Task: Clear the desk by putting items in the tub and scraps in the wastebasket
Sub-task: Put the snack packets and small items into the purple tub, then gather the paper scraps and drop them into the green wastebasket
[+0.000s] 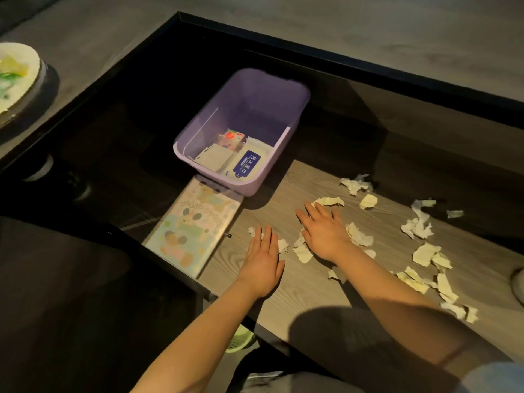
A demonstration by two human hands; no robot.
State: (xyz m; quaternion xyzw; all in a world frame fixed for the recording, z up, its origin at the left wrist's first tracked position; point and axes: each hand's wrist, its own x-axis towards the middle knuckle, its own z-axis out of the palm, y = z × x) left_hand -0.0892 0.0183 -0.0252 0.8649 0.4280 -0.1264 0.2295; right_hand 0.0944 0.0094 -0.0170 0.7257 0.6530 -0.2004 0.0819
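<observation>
The scraps (360,236) are what's in play right now: torn bits of pale paper scattered over the right half of the counter (297,282), from just below the tub out toward the right edge. A few sit right at the hands, the rest trail off well apart to the right.

Looks like the gathering step to me. The right hand (323,234) lies flat, palm down, fingers (309,214) spread and stretched forward, with scraps poking out on both sides of it and one piece touching the fingertips at the top. The left hand (262,259) is also flat and open, fingers together, with a small white scrap just beside them on either side. Neither hand has actually picked anything up; nothing is pinched or closed on, they're just pressing or resting on the surface.

The tub (241,131) is purple, sits just beyond the hands, and already holds a wipes pack (249,163) and some small bits. A booklet (192,228) with cartoon animals lies in front of it, left of the left hand, so that one's not in the tub yet.

Next move, I'd guess: sweep the scraps into one pile between the palms, scoop them, and carry them to the wastebasket. The green mesh thing (241,338) under the counter edge might be that, but it's mostly hidden so can't say for sure. Thin paper will slip out, so a cupped two-hand scoop seems smart.
</observation>
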